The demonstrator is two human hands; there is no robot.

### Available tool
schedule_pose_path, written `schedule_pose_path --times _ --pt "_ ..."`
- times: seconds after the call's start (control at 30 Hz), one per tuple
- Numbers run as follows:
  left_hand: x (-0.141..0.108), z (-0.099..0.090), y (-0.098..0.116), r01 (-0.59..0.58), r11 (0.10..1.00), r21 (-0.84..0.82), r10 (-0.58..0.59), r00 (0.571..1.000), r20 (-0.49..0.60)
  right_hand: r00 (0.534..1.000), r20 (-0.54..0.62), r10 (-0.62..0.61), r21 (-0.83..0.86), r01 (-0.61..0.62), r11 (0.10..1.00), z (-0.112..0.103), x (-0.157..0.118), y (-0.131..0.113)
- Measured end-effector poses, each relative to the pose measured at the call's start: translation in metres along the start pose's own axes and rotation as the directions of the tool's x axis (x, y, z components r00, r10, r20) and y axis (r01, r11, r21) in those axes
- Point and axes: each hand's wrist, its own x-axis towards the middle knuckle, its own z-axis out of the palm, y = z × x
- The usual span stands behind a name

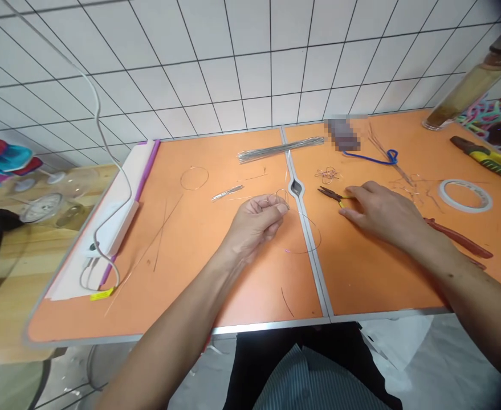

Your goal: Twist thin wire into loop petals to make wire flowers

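Near the middle of the orange table [250, 296], my left hand [259, 225] pinches a thin wire [320, 233] that curves out to the right across the table's seam. Small wire loops show at its fingertips. To the right, my right hand [376, 213] rests over small pliers with yellow handles [330, 193], thumb and fingers around the handles and the dark jaws pointing left. Its palm hides part of the handles. Behind the pliers lies a small tangle of wire [328, 174].
A bundle of straight wires [280, 149] lies at the back. Red-handled pliers [464, 238], a tape roll [465, 195], a yellow-black cutter [489, 159] and a glass jar [464, 94] stand or lie right. A power strip [115, 228] with a white cable sits left.
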Motion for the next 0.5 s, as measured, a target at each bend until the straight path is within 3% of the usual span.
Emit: schedule_pose_path --times 0.17,0.37,0.5 --pt "0.000 -0.001 0.000 -0.007 1.000 -0.002 0.007 1.000 0.022 1.000 -0.011 0.009 0.062 -0.008 0.998 0.005 0.007 0.004" --pt "0.000 -0.001 0.000 -0.027 1.000 0.005 0.027 0.999 0.026 0.988 0.027 0.149 0.173 -0.152 0.973 0.001 0.001 -0.012" --pt "0.000 -0.002 0.000 -0.036 0.999 -0.021 0.037 0.999 0.030 0.993 -0.002 0.120 0.132 -0.119 0.984 0.003 -0.005 -0.021"
